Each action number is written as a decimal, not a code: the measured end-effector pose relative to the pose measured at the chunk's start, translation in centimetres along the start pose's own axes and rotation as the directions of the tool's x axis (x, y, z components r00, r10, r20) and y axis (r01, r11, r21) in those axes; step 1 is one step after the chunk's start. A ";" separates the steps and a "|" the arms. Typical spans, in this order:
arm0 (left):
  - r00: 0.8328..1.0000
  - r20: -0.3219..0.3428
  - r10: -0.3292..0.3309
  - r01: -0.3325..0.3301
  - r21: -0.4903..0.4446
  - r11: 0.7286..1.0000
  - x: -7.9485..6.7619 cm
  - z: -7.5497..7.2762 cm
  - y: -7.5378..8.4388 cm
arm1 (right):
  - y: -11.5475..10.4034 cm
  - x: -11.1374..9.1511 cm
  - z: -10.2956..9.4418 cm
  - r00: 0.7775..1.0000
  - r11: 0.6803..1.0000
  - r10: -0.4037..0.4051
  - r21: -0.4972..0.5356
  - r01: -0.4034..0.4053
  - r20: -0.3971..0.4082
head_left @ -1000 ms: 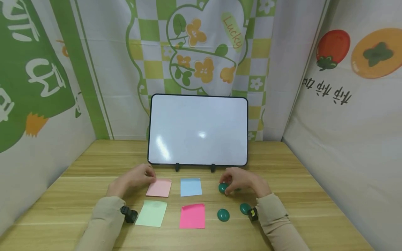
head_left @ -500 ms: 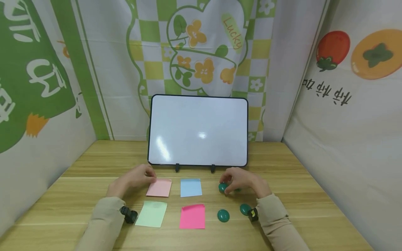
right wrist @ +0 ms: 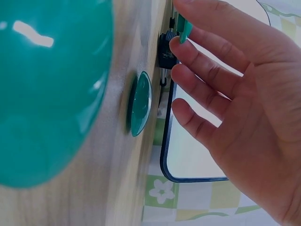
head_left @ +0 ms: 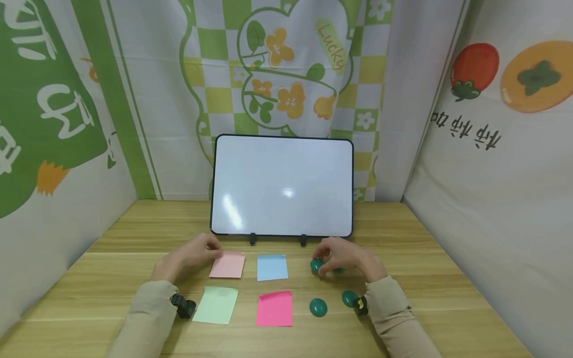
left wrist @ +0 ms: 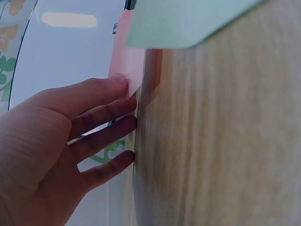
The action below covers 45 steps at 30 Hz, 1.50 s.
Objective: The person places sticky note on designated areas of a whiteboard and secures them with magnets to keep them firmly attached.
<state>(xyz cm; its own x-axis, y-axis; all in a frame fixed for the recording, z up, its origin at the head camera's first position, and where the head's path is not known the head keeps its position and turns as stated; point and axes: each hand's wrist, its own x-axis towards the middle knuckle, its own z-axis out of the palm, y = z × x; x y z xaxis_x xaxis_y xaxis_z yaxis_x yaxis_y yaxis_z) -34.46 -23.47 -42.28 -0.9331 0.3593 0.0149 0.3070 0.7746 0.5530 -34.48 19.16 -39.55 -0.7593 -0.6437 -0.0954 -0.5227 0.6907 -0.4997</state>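
Printed white-and-green fabric curtains (head_left: 156, 74) stand along three sides of a pale wooden table (head_left: 447, 298), whose side edges run well outside both forearms. Wood also shows between the black-rimmed rectangular whiteboard (head_left: 286, 169) and the fingers. Left hand (head_left: 190, 252) and right hand (head_left: 344, 256) each pinch something: the left, the far left corner of a pale pink square paper note (head_left: 229, 267), near mint-green (head_left: 217, 306), light-blue (head_left: 272, 267) and hot-pink paper notes (head_left: 274, 311); the right, a glossy green round disc (head_left: 315, 266) at its fingertips, three matching discs (head_left: 318, 307) close by
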 end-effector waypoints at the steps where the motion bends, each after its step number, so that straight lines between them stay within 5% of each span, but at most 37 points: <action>1: 1.000 -0.002 0.004 -0.004 0.002 1.000 0.0 0.0 0.0 | 0.0 0.0 0.0 1.000 1.000 0.000 0.001 0.000 -0.001; 26: 0.995 -0.072 -0.072 0.073 0.006 0.997 -0.4 -0.6 1.0 | -0.5 -0.1 -0.1 0.998 0.999 -0.047 -0.009 0.047 -0.038; 45: 0.986 -0.162 -0.046 0.055 0.050 0.997 0.1 -1.1 1.2 | -0.4 0.2 -0.3 0.993 0.995 -0.090 -0.042 0.087 -0.071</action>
<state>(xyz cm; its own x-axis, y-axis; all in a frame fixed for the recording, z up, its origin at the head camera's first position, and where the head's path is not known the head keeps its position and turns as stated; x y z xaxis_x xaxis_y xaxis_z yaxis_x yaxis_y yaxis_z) -34.44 -23.07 -40.72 -0.9642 0.2341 0.1241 0.2644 0.8181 0.5107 -34.53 18.83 -39.09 -0.7347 -0.6783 0.0116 -0.6028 0.6449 -0.4699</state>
